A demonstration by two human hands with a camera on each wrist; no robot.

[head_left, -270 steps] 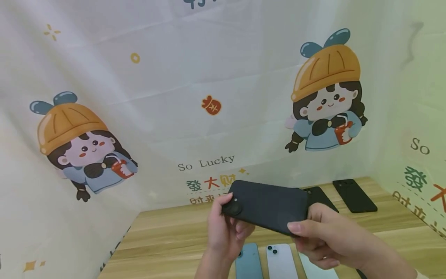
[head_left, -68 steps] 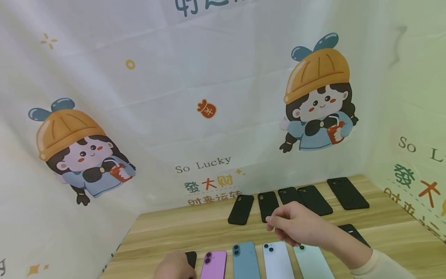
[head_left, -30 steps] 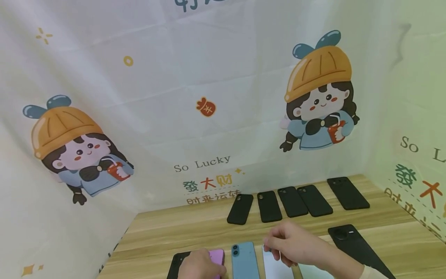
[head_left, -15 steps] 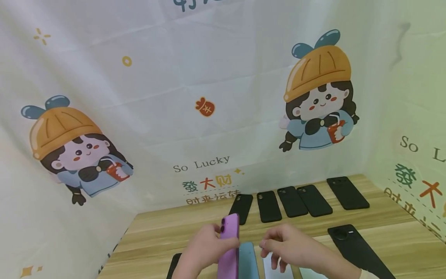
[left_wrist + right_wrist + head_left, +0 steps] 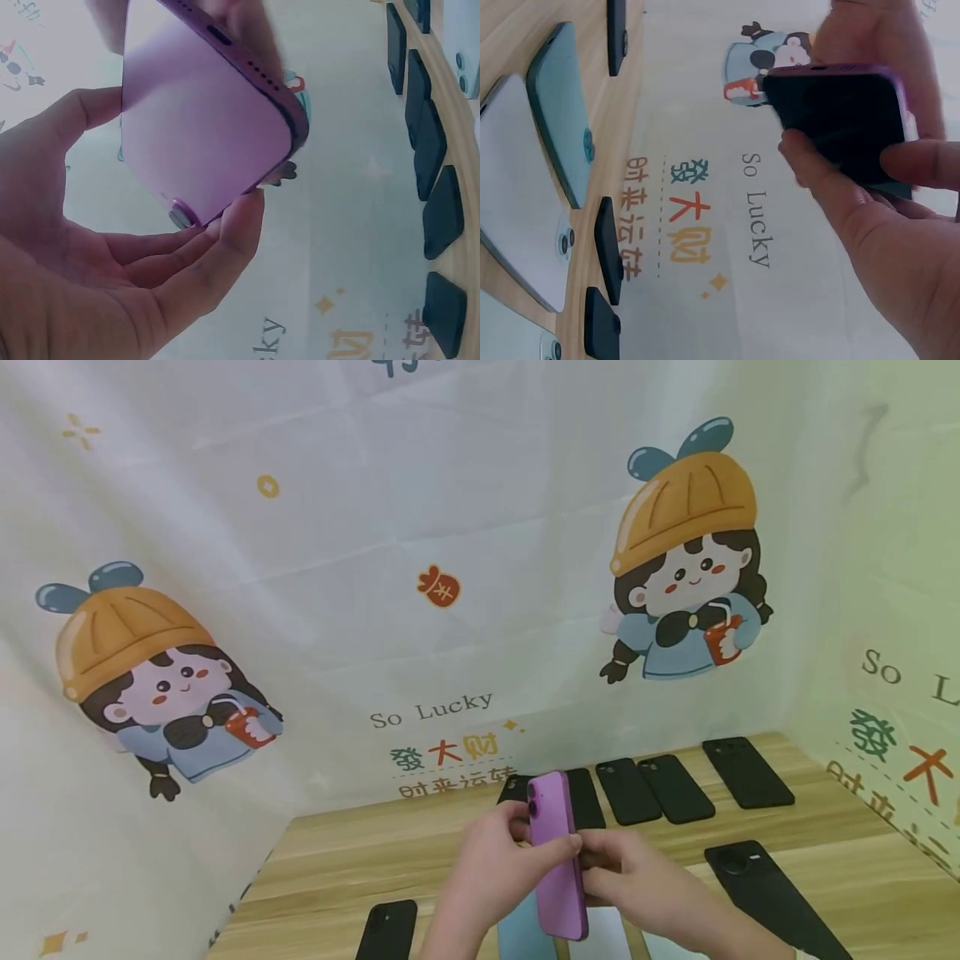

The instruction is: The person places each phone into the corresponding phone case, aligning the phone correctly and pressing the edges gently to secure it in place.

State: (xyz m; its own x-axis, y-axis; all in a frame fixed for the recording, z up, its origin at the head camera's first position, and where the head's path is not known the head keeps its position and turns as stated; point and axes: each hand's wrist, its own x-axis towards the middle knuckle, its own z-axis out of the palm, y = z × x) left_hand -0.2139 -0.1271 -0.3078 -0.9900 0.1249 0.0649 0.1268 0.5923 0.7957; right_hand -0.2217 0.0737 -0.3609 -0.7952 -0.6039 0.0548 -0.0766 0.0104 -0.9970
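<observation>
A purple smartphone (image 5: 557, 881) is held up over the table, tilted upright, its twin-lens back towards the head camera. My left hand (image 5: 491, 868) grips it by the sides, thumb across the back. At its right edge my right hand (image 5: 637, 872) also takes hold, some fingers hidden behind the phone. The left wrist view shows the phone's purple back (image 5: 202, 120) and bottom port, with the left hand's fingers (image 5: 232, 240) along one edge. In the right wrist view the dark screen (image 5: 840, 120) lies between the right thumb (image 5: 922, 163) and fingers.
Below lie a blue phone (image 5: 525, 935), a white phone (image 5: 600, 935) and a pale green phone (image 5: 667, 947). A black phone (image 5: 390, 931) lies left, a larger black one (image 5: 765, 893) right. Several flat black phone-shaped pieces (image 5: 675, 789) line the back, before a printed curtain (image 5: 337, 610).
The left hand has picked the purple phone up from the table and carried it right and up. The right hand, earlier hovering over the white phone, has come to the purple phone's edge.
</observation>
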